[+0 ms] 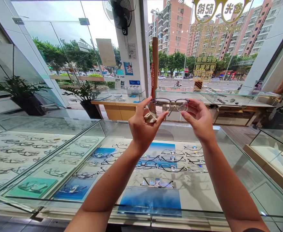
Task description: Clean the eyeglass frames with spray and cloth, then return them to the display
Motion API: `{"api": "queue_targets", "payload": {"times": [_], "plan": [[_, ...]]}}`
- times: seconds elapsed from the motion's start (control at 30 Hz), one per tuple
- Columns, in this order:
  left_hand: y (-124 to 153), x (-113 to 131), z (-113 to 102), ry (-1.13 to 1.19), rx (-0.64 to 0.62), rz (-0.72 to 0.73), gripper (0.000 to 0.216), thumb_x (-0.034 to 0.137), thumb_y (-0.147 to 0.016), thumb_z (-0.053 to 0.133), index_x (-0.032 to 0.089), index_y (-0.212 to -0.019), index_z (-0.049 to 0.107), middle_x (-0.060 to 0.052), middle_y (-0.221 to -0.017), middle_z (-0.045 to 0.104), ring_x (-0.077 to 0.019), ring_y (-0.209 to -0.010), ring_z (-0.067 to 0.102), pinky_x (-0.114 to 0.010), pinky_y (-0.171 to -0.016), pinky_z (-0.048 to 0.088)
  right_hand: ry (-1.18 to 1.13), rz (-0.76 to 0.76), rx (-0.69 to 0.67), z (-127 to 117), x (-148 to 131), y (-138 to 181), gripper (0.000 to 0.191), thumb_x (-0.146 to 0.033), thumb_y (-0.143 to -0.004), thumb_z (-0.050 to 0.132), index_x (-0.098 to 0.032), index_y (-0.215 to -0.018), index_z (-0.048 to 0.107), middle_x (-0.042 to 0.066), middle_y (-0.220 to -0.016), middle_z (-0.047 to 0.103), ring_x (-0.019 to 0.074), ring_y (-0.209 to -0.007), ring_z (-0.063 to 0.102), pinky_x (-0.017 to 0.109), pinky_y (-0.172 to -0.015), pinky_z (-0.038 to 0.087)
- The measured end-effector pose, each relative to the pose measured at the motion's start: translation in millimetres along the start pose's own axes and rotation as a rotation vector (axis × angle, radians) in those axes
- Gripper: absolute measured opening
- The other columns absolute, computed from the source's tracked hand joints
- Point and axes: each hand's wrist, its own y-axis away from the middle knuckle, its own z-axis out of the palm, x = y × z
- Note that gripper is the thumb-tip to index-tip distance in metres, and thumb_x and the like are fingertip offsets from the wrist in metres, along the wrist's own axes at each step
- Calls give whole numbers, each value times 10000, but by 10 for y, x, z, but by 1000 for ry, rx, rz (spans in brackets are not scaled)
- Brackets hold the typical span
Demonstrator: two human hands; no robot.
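From here I see the glasses [172, 102] held up in the air over the counter [194, 198], toward its far edge. The left hand [143, 126] pinches one end of the frame, a crumpled cloth [150, 117] tucked against its palm; the right hand [199, 120] pinches the other. They look light and fairly stiff, though I'd guess the thin rims could bend and the slick lenses smear, so the outer corners make the safest hold.
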Motion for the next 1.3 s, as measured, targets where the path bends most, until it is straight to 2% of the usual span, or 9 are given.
{"api": "queue_targets", "payload": {"times": [0.13, 0.3, 0.6, 0.7, 0.8, 0.9, 1.0, 1.13, 1.3], "plan": [[-11, -55, 23, 37, -1, -20, 637, 501, -830, 907, 231, -1354, 666, 63, -699, 624, -97, -527, 503, -260, -533, 416, 110, -126, 82, 59, -11, 28, 560, -458, -867, 852, -292, -1350, 623, 95, -1369, 702, 265, -1259, 700, 473, -1033, 622], [10, -205, 107, 114, -55, -94, 659, 509, -852, 881, 241, -1408, 654, 35, -742, 670, -100, -545, 520, -250, -508, 396, 411, -373, 271, 155, -120, 115, 499, -425, -908, 803, -341, -1365, 619, 76, -1334, 677, 299, -1262, 669, 540, -1032, 621], [43, -278, 173, 107, -21, -102, 670, 533, -827, 892, 220, -1371, 658, -37, -910, 758, -112, -589, 603, -259, -506, 428, 483, -472, 262, 197, -160, 172, 520, -355, -908, 802, -364, -1391, 607, 64, -1331, 682, 335, -1293, 643, 570, -1044, 611], [47, -263, 166, 77, -2, -78, 653, 527, -850, 873, 210, -1372, 641, -20, -865, 746, -115, -577, 611, -259, -518, 443, 436, -433, 250, 204, -153, 172, 521, -379, -897, 806, -366, -1380, 614, 62, -1342, 673, 327, -1311, 633, 561, -1053, 603], [59, -242, 152, 14, 54, -17, 651, 529, -845, 875, 199, -1353, 635, -9, -853, 737, -119, -581, 622, -262, -545, 472, 249, -303, 220, 187, -120, 139, 449, -445, -926, 756, -327, -1342, 638, 72, -1350, 679, 298, -1303, 658, 526, -1073, 599], [79, -218, 139, -55, 103, 77, 660, 537, -828, 882, 199, -1339, 636, -8, -872, 737, -115, -561, 606, -269, -547, 475, 48, -163, 214, 147, -60, 81, 318, -471, -1003, 652, -281, -1257, 683, 80, -1279, 739, 252, -1218, 718, 483, -1061, 607], [101, -196, 129, -85, 97, 113, 677, 528, -825, 886, 205, -1362, 628, -2, -849, 729, -115, -546, 586, -275, -550, 474, -45, -79, 256, 122, -22, 39, 264, -473, -1012, 655, -264, -1155, 730, 68, -1203, 782, 231, -1150, 744, 464, -1033, 619], [108, -183, 126, -54, 73, 93, 676, 506, -816, 898, 201, -1362, 640, -18, -870, 743, -117, -552, 575, -285, -559, 483, -140, -24, 291, 135, -64, 32, 237, -465, -961, 741, -256, -1069, 768, 60, -1136, 801, 219, -1088, 754, 433, -981, 634], [71, -212, 156, 81, -18, -51, 636, 509, -795, 918, 225, -1315, 687, -74, -1089, 789, -114, -622, 610, -279, -574, 504, -273, 43, 288, 134, -128, 36, 219, -461, -900, 812, -271, -1005, 780, 32, -1065, 807, 201, -1031, 770, 410, -958, 639]]}}
